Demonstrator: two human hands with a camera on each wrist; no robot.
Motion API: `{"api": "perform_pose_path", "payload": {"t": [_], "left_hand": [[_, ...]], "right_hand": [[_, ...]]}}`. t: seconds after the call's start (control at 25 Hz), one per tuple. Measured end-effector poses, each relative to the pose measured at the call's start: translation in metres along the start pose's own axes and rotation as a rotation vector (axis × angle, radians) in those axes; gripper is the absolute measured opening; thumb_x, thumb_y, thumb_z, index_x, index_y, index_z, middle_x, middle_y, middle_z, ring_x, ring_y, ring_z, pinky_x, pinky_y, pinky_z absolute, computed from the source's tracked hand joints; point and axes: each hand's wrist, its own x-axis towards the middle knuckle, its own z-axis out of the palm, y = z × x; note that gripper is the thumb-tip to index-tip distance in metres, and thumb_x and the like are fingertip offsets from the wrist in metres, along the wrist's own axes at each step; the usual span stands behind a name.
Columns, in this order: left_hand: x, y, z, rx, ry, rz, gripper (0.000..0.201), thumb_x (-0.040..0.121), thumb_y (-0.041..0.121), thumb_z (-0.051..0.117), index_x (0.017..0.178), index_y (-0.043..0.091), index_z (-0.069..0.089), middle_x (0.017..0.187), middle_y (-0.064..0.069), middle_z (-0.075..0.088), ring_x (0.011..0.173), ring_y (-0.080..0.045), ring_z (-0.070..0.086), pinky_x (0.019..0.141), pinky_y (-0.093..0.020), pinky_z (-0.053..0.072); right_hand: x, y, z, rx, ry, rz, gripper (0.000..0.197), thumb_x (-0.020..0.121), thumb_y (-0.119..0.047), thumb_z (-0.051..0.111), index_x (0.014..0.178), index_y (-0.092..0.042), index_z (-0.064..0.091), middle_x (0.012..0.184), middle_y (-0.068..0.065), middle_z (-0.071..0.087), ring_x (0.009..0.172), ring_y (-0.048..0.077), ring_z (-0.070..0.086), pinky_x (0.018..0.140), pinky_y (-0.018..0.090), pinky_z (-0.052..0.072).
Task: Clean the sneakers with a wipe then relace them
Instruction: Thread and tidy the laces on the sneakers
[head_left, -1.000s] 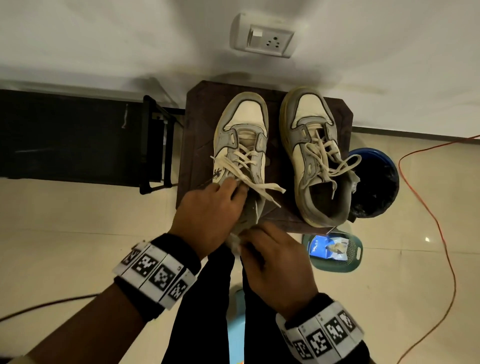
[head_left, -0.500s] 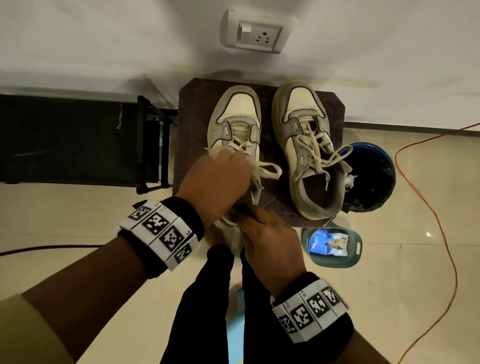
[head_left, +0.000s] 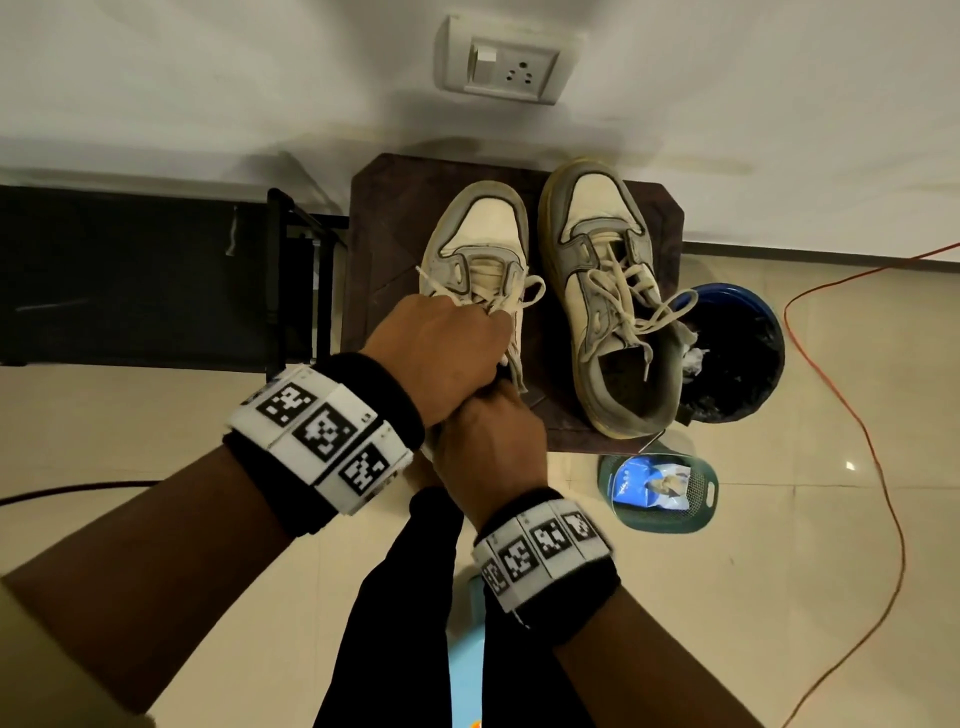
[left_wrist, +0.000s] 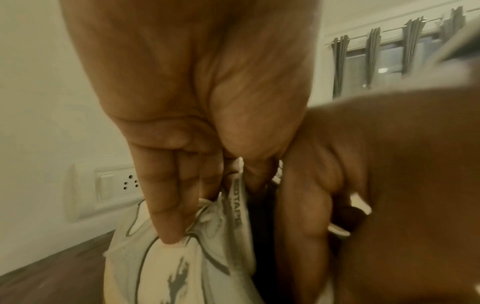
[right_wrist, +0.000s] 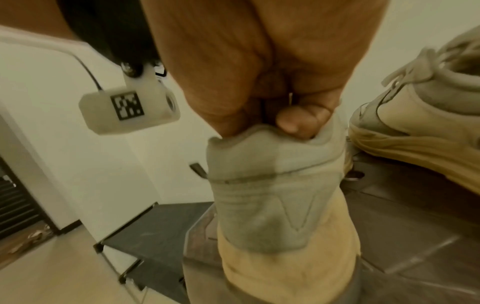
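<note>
Two worn cream-and-grey sneakers stand side by side on a dark brown stool (head_left: 389, 234), toes to the wall. My left hand (head_left: 488, 327) lies over the left sneaker (head_left: 480, 239) at its laces (head_left: 519, 296). In the left wrist view its fingers (left_wrist: 168, 216) curl round the upper beside the tongue. My right hand (head_left: 493, 415) grips the same shoe's heel. The right wrist view shows it (right_wrist: 267, 123) pinching the grey heel collar (right_wrist: 265, 164). The right sneaker (head_left: 613, 291) stands untouched with loose laces. No wipe shows in either hand.
A blue bin (head_left: 743, 353) with a dark liner and crumpled wipes stands right of the stool. A green basket (head_left: 701, 514) holding a blue wipe pack sits on the tiled floor. An orange cable (head_left: 857, 431) runs at right. A black rack (head_left: 296, 280) stands at left.
My left hand has slid forward from the shoe's opening onto the laces. My right hand has moved up under it to the heel of the left sneaker.
</note>
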Motion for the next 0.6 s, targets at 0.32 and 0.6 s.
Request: {"api": "perform_pose_path", "payload": {"t": [0.32, 0.6], "left_hand": [[-0.003, -0.017, 0.013, -0.315, 0.040, 0.055, 0.024, 0.097, 0.039, 0.044, 0.106, 0.020, 0.054, 0.103, -0.004, 0.065, 0.090, -0.027, 0.062, 0.076, -0.040, 0.051], [-0.002, -0.013, 0.023, -0.275, 0.027, 0.097, 0.022, 0.099, 0.029, 0.042, 0.118, 0.020, 0.049, 0.115, -0.002, 0.060, 0.093, -0.028, 0.062, 0.074, -0.039, 0.051]], "right_hand": [[-0.012, 0.005, -0.013, -0.055, -0.111, 0.038, 0.014, 0.065, -0.013, 0.077, 0.069, -0.008, 0.064, 0.066, 0.008, 0.064, 0.080, 0.030, 0.060, 0.048, 0.035, 0.048], [-0.027, 0.004, -0.007, -0.186, -0.275, 0.072, 0.022, 0.057, -0.027, 0.067, 0.053, -0.016, 0.048, 0.060, 0.002, 0.058, 0.072, 0.027, 0.055, 0.069, 0.034, 0.040]]}}
